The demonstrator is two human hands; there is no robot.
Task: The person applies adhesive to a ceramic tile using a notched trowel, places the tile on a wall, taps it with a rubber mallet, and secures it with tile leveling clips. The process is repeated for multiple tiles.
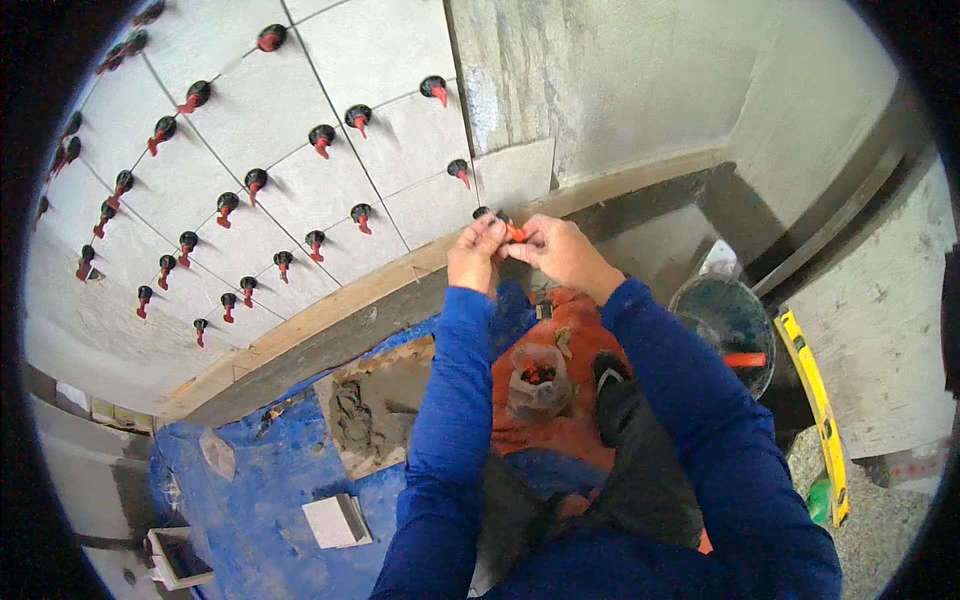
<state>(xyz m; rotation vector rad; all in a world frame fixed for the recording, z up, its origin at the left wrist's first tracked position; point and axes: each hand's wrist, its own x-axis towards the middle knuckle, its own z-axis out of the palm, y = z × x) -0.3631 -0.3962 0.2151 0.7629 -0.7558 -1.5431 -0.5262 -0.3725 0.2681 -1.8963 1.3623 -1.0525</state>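
Note:
In front of the wall's lower edge, my left hand [475, 258] and my right hand [572, 255] meet with their fingers closed. Between their fingertips is a small orange-red tile leveler [516, 233]. A black cap [488, 214] shows just above the left fingers; whether it belongs to the held piece or sits on the wall, I cannot tell. Large pale tiles [385, 50] cover the wall on the left, with several black-and-red tile levelers [321, 138] standing out along their joints. Right of them, a smaller cut tile [515, 172] sits just above a wooden batten [400, 275].
Below my hands, a clear plastic bag [538, 380] holds more red and black pieces. A mortar-covered board [375, 405] and a stack of small white tiles [337, 521] lie on blue sheeting [255, 500]. To the right are a dark bucket [722, 320] and a yellow spirit level [815, 410].

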